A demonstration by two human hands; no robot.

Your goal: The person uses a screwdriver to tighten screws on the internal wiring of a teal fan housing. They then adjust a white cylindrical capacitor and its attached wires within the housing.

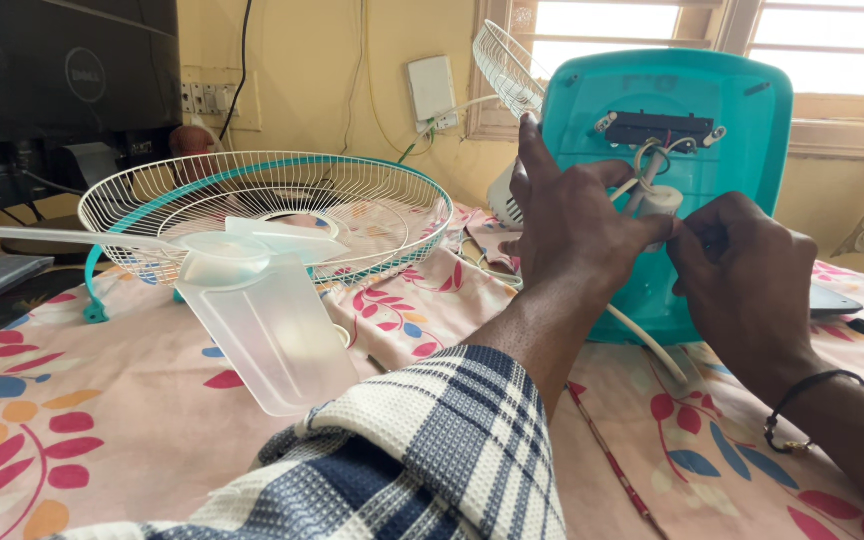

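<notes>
A teal fan base (722, 110) stands tipped up on its edge, its underside facing me. A black terminal block (660, 128) with short wires sits near its top. My left hand (572, 215) holds a small white cylindrical part (660, 200) hanging from those wires, with its index finger pointing up. My right hand (742, 270), with a black cord bracelet at the wrist, pinches the same white part from the right. A white cable (652, 345) trails down from under my hands onto the cloth.
A white and teal wire fan guard (372, 200) lies to the left, with a translucent fan blade (262, 310) on it. A second guard (507, 65) leans at the back. A dark monitor (62, 70) stands far left. A thin red pencil (612, 465) lies on the floral cloth (72, 400).
</notes>
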